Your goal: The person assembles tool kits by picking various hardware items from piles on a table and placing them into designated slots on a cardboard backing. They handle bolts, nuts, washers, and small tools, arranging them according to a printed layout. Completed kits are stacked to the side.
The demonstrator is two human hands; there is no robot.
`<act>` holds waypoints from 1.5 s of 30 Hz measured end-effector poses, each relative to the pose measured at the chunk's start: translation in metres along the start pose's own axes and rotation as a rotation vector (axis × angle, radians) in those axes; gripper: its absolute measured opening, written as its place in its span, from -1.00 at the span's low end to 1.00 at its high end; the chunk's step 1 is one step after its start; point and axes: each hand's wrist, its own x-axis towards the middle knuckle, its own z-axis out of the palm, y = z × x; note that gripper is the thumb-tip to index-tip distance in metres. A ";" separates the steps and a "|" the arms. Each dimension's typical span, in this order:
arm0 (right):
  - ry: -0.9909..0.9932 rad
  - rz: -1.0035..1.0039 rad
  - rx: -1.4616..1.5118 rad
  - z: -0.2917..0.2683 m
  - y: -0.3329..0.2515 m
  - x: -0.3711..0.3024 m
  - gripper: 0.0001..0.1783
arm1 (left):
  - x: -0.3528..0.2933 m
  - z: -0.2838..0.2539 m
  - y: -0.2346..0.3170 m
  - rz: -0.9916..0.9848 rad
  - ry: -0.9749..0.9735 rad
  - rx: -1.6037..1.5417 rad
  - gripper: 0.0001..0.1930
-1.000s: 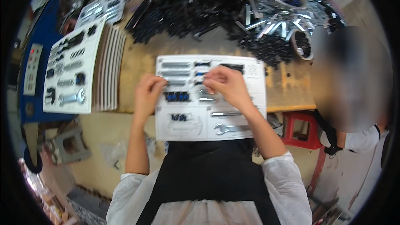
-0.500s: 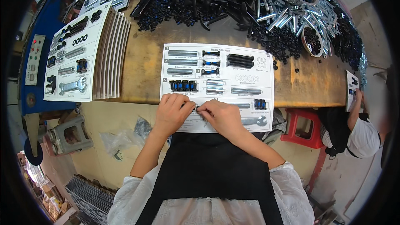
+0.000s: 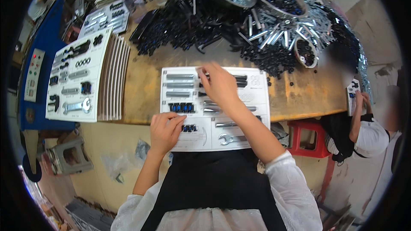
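1. From this head view, I see the white card [image 3: 264, 124] lying face-up on the table [image 3: 295, 107], overhanging its near edge, probably to suit both hands' reach.
2. My left hand [image 3: 166, 132] is at the card's left edge, fingers curled beside the black bolts [image 3: 181, 108], perhaps steadying it; I can't tell whether its grip pinches anything.
3. My right hand [image 3: 220, 87] arches over the upper middle, forearm slanting across the card, fingers bent; its fingertips are blurred, so I can't tell that grip's state.
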 end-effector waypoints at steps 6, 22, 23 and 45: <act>0.070 0.098 -0.281 0.082 0.058 0.100 -0.57 | 0.007 -0.009 0.002 0.061 0.062 0.015 -0.75; -0.059 -0.111 0.102 0.025 0.086 0.065 -0.75 | 0.020 0.006 -0.002 0.074 0.029 -0.082 -0.83; -0.051 -0.113 0.169 0.018 0.084 0.063 -0.75 | 0.019 0.005 -0.005 0.074 0.020 -0.088 -0.83; -1.027 -0.288 0.693 -0.075 -0.034 -0.075 -0.81 | -0.009 -0.034 -0.020 -0.193 -0.696 -0.839 -0.79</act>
